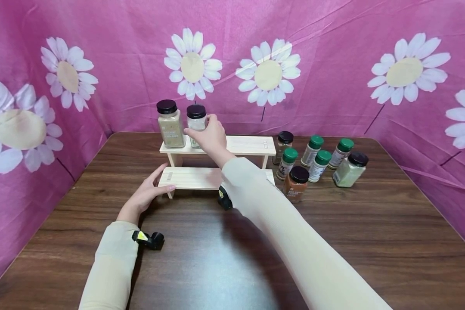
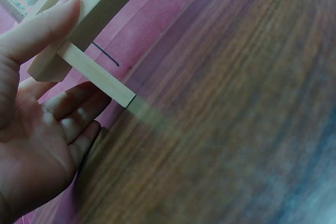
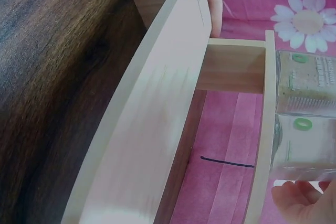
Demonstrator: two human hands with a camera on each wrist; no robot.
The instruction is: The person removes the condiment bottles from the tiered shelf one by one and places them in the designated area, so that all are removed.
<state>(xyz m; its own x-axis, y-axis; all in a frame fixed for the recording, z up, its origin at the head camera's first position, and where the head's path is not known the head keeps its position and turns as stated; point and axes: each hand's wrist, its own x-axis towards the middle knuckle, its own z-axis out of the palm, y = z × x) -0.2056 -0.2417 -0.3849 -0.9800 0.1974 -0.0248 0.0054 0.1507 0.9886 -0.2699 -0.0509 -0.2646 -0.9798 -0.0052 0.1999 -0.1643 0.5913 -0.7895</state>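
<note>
A two-tier wooden spice rack (image 1: 195, 178) stands on the table. On its upper tier, at the left, is a square spice jar (image 1: 172, 129) with a black lid and tan contents. Close beside it is a second black-lidded jar (image 1: 196, 125) with pale contents, upright, its base at the upper board. My right hand (image 1: 211, 137) holds this second jar by its sides; its fingertips (image 3: 289, 195) show by the jar in the right wrist view. My left hand (image 1: 145, 193) grips the left end of the lower tier, thumb (image 2: 50, 24) on top, the other fingers beside and below.
Right of the rack stand several jars: green-capped shakers (image 1: 320, 165), a black-lidded jar of reddish powder (image 1: 296, 185), a dark one (image 1: 283, 145) behind, and one of pale green powder (image 1: 349, 170). A pink flowered cloth (image 1: 224, 64) hangs behind the brown wooden table (image 1: 193, 267).
</note>
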